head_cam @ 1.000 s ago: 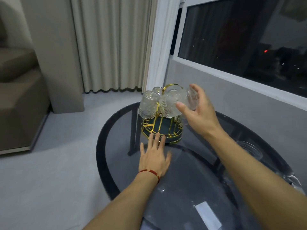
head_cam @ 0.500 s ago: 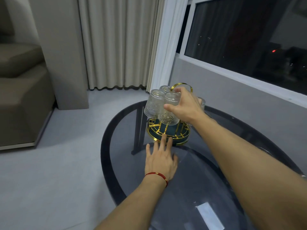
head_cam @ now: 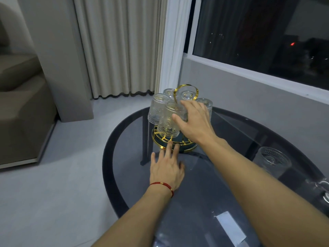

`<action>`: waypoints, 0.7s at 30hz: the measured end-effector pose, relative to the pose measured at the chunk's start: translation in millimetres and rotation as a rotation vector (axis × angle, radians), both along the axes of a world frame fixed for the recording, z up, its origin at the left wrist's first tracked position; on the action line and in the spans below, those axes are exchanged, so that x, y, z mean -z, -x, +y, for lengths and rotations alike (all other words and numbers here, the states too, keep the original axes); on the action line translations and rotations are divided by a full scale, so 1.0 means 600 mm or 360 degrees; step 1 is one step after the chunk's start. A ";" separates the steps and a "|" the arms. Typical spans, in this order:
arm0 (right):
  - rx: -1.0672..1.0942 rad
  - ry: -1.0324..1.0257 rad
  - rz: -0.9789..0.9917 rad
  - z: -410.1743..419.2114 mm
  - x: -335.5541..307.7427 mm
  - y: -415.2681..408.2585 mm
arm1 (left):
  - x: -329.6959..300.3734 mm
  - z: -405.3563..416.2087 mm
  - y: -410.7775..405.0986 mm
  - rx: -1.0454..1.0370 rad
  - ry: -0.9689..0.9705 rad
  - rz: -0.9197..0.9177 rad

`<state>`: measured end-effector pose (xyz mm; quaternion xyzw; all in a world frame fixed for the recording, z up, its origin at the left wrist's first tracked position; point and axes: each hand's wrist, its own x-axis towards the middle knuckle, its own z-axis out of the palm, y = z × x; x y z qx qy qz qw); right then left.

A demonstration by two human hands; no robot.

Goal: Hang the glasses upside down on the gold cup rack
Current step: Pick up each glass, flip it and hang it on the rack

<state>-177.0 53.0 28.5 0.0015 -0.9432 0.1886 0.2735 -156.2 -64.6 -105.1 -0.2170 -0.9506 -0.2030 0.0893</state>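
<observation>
The gold cup rack [head_cam: 186, 85] with a dark round base stands at the far side of the dark glass table [head_cam: 122, 132]. Several ribbed clear glasses hang on it upside down. The front glass [head_cam: 166, 123] sits tilted on its prong. My right hand [head_cam: 194, 122] is just right of it, fingers spread, thumb and fingertips resting against it without gripping. My left hand [head_cam: 166, 169] lies flat on the table with its fingertips at the rack's base. One more ribbed glass [head_cam: 272, 163] stands upright on the table at the right.
Another clear glass item [head_cam: 323, 190] shows at the right edge of the table. A white strip [head_cam: 231, 227] lies near the table's front. A sofa [head_cam: 21, 113] stands left, with curtains [head_cam: 115, 50] and a window wall behind the table.
My right hand carried the glass to the rack, set it upside down on the front prong and has loosened its grip. The left hand stayed flat on the table.
</observation>
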 end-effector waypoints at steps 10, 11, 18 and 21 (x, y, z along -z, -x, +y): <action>0.0376 0.0323 0.0397 0.134 0.067 -0.245 | -0.016 0.013 -0.017 -0.0078 0.0276 -0.0028; 0.0456 0.0318 0.0454 0.149 0.076 -0.265 | -0.020 0.015 -0.021 -0.0077 0.0313 -0.0046; 0.0820 0.1093 -0.0034 0.242 0.125 -0.337 | -0.060 0.076 -0.098 0.0079 0.0184 -0.0026; 0.0608 0.1377 -0.0356 0.256 0.136 -0.338 | -0.071 0.110 -0.128 0.0310 -0.0111 -0.0092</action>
